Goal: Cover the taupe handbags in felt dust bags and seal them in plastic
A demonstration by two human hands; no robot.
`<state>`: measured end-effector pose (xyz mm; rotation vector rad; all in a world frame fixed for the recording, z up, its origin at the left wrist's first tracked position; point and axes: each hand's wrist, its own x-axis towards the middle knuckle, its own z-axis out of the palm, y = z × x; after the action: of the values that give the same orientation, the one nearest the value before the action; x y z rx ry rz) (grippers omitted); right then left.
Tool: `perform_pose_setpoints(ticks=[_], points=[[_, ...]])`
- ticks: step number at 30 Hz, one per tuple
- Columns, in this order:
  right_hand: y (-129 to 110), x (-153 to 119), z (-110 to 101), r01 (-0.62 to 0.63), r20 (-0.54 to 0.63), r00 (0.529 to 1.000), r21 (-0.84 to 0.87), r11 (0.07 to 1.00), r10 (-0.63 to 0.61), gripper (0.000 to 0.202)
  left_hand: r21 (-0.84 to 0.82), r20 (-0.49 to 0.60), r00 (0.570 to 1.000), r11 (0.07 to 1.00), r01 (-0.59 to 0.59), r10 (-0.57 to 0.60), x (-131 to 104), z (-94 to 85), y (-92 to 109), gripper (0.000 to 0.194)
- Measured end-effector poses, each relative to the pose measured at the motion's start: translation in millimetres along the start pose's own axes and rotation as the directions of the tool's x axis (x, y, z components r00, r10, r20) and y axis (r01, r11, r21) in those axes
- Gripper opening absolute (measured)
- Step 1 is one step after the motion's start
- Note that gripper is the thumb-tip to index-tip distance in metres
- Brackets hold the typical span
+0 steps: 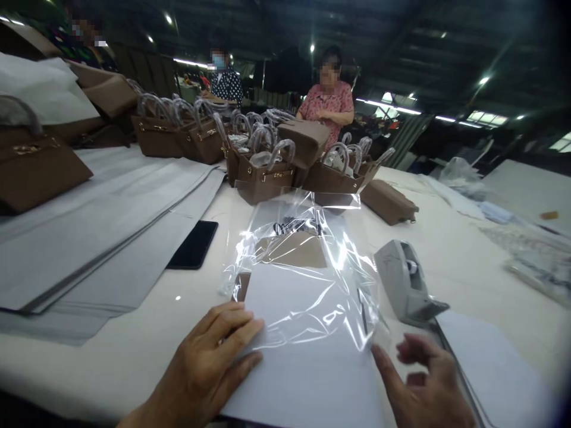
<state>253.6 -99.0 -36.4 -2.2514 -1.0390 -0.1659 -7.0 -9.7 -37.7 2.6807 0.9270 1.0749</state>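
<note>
A clear plastic bag (307,303) lies before me with brown material and a white sheet (307,380) partly inside; the sheet's near end sticks out. My left hand (209,359) rests on the sheet's left edge and the bag's mouth, its fingers together and pressed down over them. At the bag's right corner is my right hand (423,380), thumb extended towards the plastic and fingers curled but apart, with nothing visible between them. A grey-white tape dispenser (404,279) stands just beyond my right hand.
Brown handbags (267,178) with wrapped handles stand across the back. Large grey sheets (111,220) and a black phone (193,245) lie left. White paper (495,362) is at right. A person in pink (328,107) and others are beyond the table.
</note>
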Motion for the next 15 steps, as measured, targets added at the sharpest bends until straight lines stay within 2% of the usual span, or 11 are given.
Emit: perform_pose_setpoints(ticks=[1,2,5,7,8,9,10,11,12,15], points=[[2,5,2,0.129,-0.081,0.988,-0.017,0.992,-0.130,0.059,0.007,-0.005,1.000,1.000,0.009,-0.009,-1,1.1,1,0.030],[4,10,5,0.275,-0.124,0.953,-0.033,0.961,-0.277,0.053,0.013,-0.018,1.000,1.000,0.020,-0.020,-2,2.4,2,0.029],[10,19,9,0.631,-0.158,0.763,-0.025,0.775,-0.627,0.021,0.035,-0.067,0.998,0.999,0.021,-0.019,-6,7.1,3,0.028],[19,15,10,0.767,-0.218,0.634,0.057,0.639,-0.742,0.017,0.046,-0.115,0.993,0.999,0.018,-0.013,-11,11.4,2,0.028],[25,11,10,0.807,-0.260,0.587,0.107,0.581,-0.767,0.021,0.046,-0.147,0.989,0.999,0.017,-0.010,-13,13.8,2,0.028],[32,5,12,0.834,-0.292,0.551,0.150,0.532,-0.782,0.025,0.042,-0.179,0.984,0.999,0.014,-0.006,-15,16.3,1,0.028],[40,-1,15,0.843,-0.309,0.538,0.173,0.510,-0.785,0.028,0.034,-0.212,0.977,0.999,0.012,-0.004,-18,18.6,1,0.028],[47,-8,18,0.831,-0.305,0.555,0.178,0.527,-0.774,0.032,0.025,-0.239,0.971,1.000,0.006,0.000,-19,20.8,2,0.027],[53,-13,23,0.800,-0.285,0.599,0.176,0.574,-0.748,0.037,0.014,-0.258,0.966,1.000,0.003,0.001,-21,22.4,2,0.026],[60,-22,38,0.577,-0.144,0.817,0.203,0.791,-0.558,0.058,-0.019,-0.271,0.962,1.000,0.010,-0.015,-23,24.4,4,0.021]])
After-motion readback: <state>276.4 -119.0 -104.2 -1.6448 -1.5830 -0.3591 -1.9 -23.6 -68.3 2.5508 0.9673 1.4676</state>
